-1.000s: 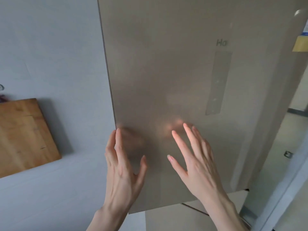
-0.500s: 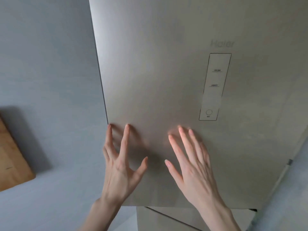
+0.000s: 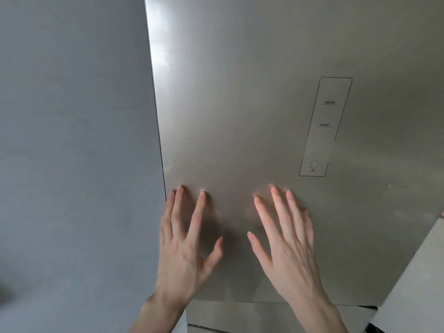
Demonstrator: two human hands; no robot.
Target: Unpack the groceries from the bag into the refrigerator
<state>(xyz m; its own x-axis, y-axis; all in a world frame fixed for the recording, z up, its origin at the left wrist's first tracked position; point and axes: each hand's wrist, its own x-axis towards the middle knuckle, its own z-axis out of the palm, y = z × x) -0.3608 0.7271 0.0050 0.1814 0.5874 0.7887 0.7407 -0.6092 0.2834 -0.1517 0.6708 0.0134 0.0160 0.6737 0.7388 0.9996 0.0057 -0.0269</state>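
From the head camera, we see the refrigerator door (image 3: 252, 104), brushed champagne metal, filling most of the frame. Our left hand (image 3: 185, 248) lies flat against it just inside its left edge, fingers straight and spread, gripping nothing. Our right hand (image 3: 286, 246) lies flat beside it toward the door's middle, also spread and holding nothing. A control panel (image 3: 325, 127) sits on the door above and right of the right hand. A grey wall (image 3: 72, 152) stands left of the door. A lower door (image 3: 230, 316) shows beneath it.
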